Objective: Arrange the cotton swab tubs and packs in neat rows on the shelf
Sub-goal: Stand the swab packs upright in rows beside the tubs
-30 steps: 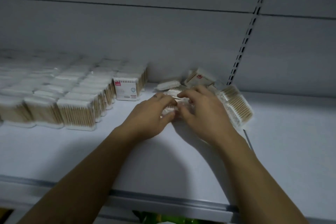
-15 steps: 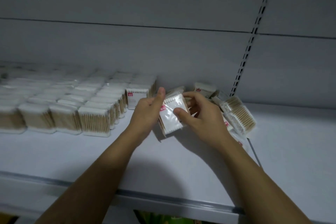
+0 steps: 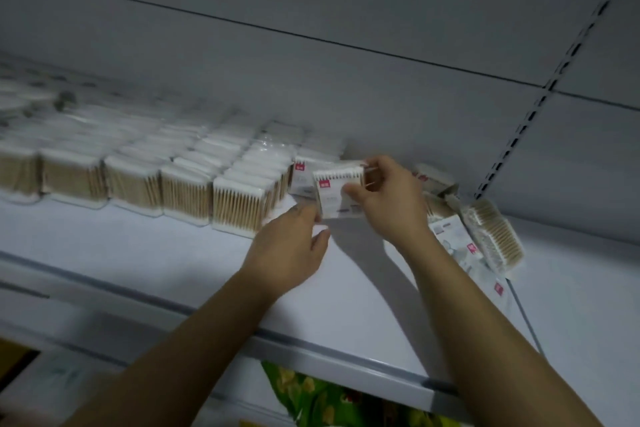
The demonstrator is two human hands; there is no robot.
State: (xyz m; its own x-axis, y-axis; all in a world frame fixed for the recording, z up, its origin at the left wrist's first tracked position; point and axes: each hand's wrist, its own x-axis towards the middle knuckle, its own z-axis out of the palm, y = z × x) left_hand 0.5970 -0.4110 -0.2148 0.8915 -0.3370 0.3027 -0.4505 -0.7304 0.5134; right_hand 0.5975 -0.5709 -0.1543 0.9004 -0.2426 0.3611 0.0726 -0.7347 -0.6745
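The right hand (image 3: 388, 198) pinches a small clear pack of wooden cotton swabs with a red label (image 3: 337, 192), upright, just beside the neat rows of swab packs (image 3: 156, 177) on the white shelf (image 3: 173, 253). The left hand (image 3: 287, 250), fingers loose, touches its lower corner. A jumbled heap of packs (image 3: 485, 236) lies to the right.

You have bare shelf (image 3: 207, 270) free along the front edge, hemmed by the rows of swab packs (image 3: 187, 191) at left and the loose pile of packs (image 3: 485, 239) at right.

I see grey back panel (image 3: 311, 107), one dark horizontal seam across it | slotted upright strip (image 3: 512, 146) slanting up at right | green-and-yellow printed packaging (image 3: 322, 395) at bottom edge, partly hidden
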